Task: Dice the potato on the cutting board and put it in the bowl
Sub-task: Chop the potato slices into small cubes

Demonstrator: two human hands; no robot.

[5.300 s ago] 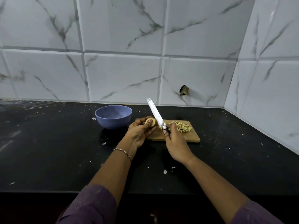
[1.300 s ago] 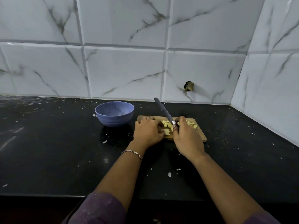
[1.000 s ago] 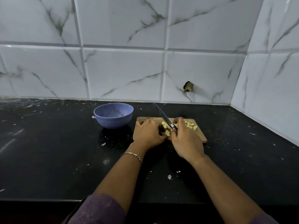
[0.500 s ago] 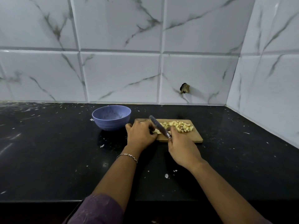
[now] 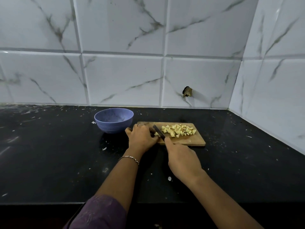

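L hand (image 5: 142, 138): on left end of rectangular wooden cutting board (image 5: 189, 141), fingers curled down onto small pale-yellow potato piece (image 5: 156, 134), pinning it to the board. R hand (image 5: 181, 159): closed round handle (hidden by hand) of dark-bladed knife (image 5: 159, 131); blade tilted, edge down just beside L fingers. Pile of pale-yellow potato dice (image 5: 179, 130) on board's far-right part. Round blue plastic bowl (image 5: 113, 120) on black stone counter (image 5: 57, 154), near board's left end, not touching.

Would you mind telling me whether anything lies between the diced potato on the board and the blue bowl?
Yes: the left hand and the knife sit at the left end of the board, between the potato pieces and the bowl.
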